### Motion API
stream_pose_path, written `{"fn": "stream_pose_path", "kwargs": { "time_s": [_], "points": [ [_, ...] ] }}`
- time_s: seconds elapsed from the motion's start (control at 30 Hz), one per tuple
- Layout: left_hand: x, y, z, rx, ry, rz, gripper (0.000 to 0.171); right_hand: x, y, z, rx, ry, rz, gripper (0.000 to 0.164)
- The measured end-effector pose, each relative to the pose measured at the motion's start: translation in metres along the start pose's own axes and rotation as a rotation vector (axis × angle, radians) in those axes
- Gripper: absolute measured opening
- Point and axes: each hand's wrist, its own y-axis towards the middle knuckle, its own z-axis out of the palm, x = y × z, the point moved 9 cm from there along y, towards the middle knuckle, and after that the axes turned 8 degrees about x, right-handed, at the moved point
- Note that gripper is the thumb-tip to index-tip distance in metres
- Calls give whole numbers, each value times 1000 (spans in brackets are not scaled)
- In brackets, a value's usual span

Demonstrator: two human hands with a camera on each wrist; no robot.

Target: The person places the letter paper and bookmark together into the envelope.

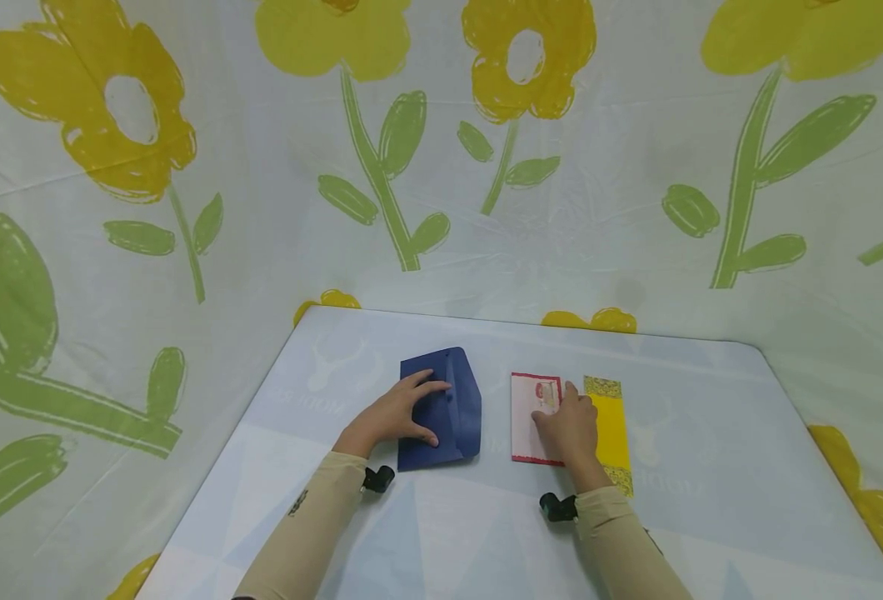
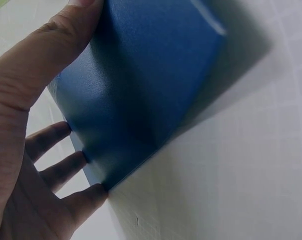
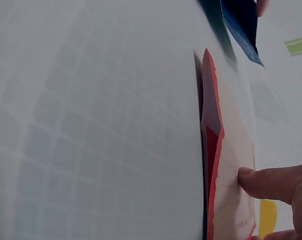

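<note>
A dark blue envelope [image 1: 452,412] lies left of centre on the white table [image 1: 711,467]. My left hand [image 1: 396,412] grips it. In the left wrist view the thumb [image 2: 66,30] lies on the blue envelope [image 2: 141,85] and the fingertips [image 2: 88,195] meet its edge; a shadow sits under its far side. To its right lies a white card with a red border [image 1: 524,417], and my right hand [image 1: 569,429] rests on that card. In the right wrist view a fingertip [image 3: 265,182] presses the card [image 3: 230,165], whose red edge stands slightly off the table.
A yellow card with patterned ends [image 1: 612,429] lies partly under my right hand, against the white card. White cloth printed with yellow flowers [image 1: 516,58] hangs behind the table and on both sides. A small black camera [image 1: 557,507] sits on each wrist.
</note>
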Motion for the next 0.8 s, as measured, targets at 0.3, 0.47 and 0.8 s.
{"fn": "stream_pose_path", "kwargs": {
  "time_s": [0.3,0.47,0.8],
  "points": [
    [0,1,1,11,6,-14,94,-5,5,3,22,66,12,96],
    [0,1,1,11,4,-16,94,-6,7,2,16,56,17,100],
    [0,0,2,5,2,-10,93,-4,4,3,22,77,-8,101]
  ]
}}
